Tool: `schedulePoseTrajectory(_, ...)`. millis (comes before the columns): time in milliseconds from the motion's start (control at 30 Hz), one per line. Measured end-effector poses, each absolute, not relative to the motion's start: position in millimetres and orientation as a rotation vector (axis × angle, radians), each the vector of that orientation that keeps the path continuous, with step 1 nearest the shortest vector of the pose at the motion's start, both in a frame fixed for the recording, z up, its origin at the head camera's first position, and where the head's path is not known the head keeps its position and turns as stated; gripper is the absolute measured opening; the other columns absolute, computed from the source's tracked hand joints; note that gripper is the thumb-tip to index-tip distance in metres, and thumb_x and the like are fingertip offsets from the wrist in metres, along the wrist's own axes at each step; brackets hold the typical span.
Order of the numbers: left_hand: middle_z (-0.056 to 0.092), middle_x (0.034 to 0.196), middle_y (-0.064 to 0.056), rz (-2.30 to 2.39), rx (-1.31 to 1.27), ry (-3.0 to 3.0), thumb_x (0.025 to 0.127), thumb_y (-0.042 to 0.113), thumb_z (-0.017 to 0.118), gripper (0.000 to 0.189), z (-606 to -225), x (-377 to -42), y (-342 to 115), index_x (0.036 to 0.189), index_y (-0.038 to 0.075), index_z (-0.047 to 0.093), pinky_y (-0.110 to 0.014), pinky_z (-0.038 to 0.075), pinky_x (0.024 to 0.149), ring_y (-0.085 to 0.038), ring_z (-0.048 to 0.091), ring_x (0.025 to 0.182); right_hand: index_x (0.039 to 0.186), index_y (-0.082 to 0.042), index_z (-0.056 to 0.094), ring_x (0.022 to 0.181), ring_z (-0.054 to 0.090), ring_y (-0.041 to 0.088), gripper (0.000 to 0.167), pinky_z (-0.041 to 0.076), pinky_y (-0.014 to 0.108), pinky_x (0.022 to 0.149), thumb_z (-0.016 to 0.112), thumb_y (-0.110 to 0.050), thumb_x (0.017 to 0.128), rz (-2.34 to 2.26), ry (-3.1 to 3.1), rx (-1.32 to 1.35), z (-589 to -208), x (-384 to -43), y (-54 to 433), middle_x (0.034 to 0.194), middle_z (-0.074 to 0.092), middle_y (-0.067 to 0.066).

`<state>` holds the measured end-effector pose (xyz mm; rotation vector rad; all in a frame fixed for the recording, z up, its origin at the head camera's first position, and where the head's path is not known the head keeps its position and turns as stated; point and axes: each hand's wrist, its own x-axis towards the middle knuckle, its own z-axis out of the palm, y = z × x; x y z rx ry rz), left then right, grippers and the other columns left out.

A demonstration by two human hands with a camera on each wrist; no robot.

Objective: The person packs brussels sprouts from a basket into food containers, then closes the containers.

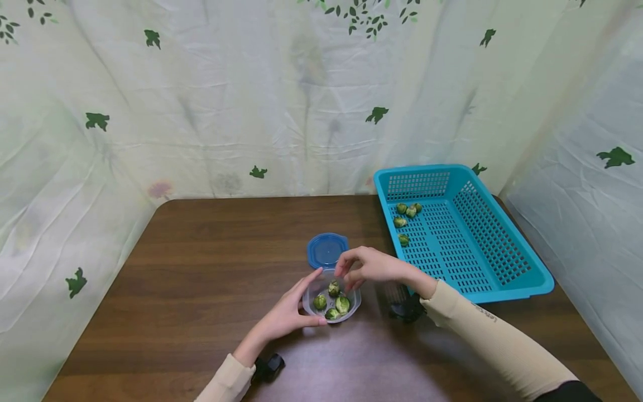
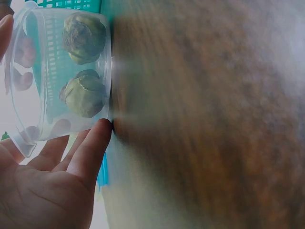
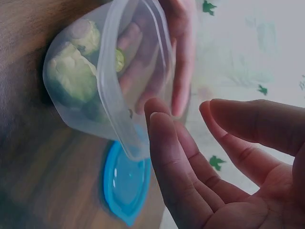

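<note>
My left hand (image 1: 288, 310) holds a clear plastic container (image 1: 358, 301) by its side, thumb at the near edge and fingers at the far edge. Inside lie several green Brussels sprouts (image 1: 342, 304); two of them show through the wall in the left wrist view. Above the container's right rim is my right hand (image 1: 369, 263), fingers loosely bent with nothing between fingertips and thumb. Just behind the container a blue lid (image 1: 326, 249) lies on the table. In the right wrist view the lid (image 3: 126, 181) appears beside the container (image 3: 83, 117).
A blue perforated basket (image 1: 462, 240) stands at the right of the brown wooden table (image 1: 216, 262), with several Brussels sprouts (image 1: 411, 211) along its left side. A dark wrist camera (image 1: 404, 310) is under the right wrist. White patterned curtains (image 1: 226, 100) hang behind the table.
</note>
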<state>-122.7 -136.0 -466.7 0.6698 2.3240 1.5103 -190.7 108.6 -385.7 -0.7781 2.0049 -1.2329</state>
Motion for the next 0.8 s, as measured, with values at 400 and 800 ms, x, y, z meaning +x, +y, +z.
schedulePoseTrajectory(400, 0.032, 0.148, -0.015, 1.571, 0.709, 2.305, 0.079, 0.019, 0.080, 0.094, -466, -122, -136, 0.153, 0.014, 0.022, -0.047, 0.044, 0.094, -0.033, 0.036, 0.130, 0.107, 0.007, 0.059, 0.087, 0.065, 0.034, 0.017, 0.053, 0.047, 0.079, 0.057, -0.003, 0.093, -1.368, 2.004, -0.732, -373, -196, 132, 0.103, 0.061, 0.020)
schedulePoseTrajectory(800, 0.033, 0.148, -0.010, 1.534, 0.699, 2.327, 0.079, 0.027, 0.081, 0.097, -470, -124, -135, 0.154, 0.016, 0.020, -0.047, 0.044, 0.095, -0.029, 0.035, 0.131, 0.111, 0.001, 0.059, 0.095, 0.063, 0.036, 0.020, 0.051, 0.050, 0.084, 0.058, -0.010, 0.094, -1.416, 2.045, -0.664, -361, -202, 157, 0.107, 0.060, 0.015)
